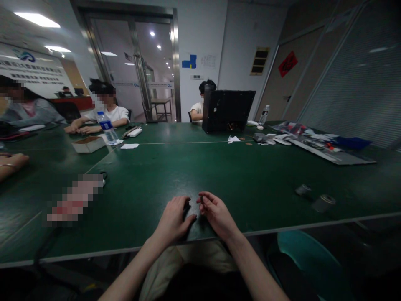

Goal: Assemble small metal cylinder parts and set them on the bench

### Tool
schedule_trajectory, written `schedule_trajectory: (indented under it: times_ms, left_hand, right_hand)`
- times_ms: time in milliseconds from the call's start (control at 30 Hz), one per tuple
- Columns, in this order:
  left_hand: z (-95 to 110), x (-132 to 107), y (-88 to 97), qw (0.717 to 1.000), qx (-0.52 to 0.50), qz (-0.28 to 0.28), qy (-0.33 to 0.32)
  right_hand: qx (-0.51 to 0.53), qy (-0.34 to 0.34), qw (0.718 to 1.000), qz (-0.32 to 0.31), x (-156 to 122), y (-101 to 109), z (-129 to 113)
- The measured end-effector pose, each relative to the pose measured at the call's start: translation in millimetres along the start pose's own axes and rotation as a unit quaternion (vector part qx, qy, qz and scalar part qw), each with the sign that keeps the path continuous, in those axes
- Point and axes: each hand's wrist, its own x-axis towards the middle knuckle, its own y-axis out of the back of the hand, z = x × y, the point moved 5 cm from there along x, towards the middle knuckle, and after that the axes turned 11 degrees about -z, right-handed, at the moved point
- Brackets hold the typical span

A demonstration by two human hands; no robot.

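Note:
Near the front edge of the green table (175,163), my left hand (174,217) rests palm down with fingers curved. Its thumb stands apart from the fingers and nothing shows between them. Just to its right is my right hand (216,212), turned on its side, with thumb and fingertips drawn together. Whatever may be pinched there is too small and dark to make out. A gap separates the two hands. Off to the right, two grey metal cylinders lie on the table: a smaller cylinder (303,190) and a larger cylinder (324,203).
A blurred pinkish item (77,200) lies left. Farther back are an open box (89,144), a water bottle (108,128), a black case (228,110) and a cluttered board (332,152). Several people sit around the table; a co-worker's hand (14,164) rests at far left.

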Motion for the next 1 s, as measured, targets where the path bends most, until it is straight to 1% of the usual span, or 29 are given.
schedule_trajectory:
  times_ms: [233, 433, 900, 1000]
  left_hand:
    - [0.6, 0.9, -0.5, 1.000, -0.009, -0.008, 0.004]
    - [0.3, 0.5, -0.9, 1.000, -0.008, -0.004, -0.004]
    - [1.1, 0.6, -1.4, 1.000, 0.007, -0.012, -0.002]
    - [0.7, 1.0, -1.6, 1.000, 0.007, -0.011, -0.001]
  right_hand:
    - [-0.025, 0.008, 1.000, -0.008, -1.7, -1.0, 0.7]
    - [-0.030, 0.010, 0.999, -0.018, -2.0, -3.2, 0.8]
    - [-0.010, 0.012, 1.000, -0.011, -4.7, -3.6, -1.0]
    - [-0.017, 0.014, 1.000, -0.021, -5.8, -6.5, -3.0]
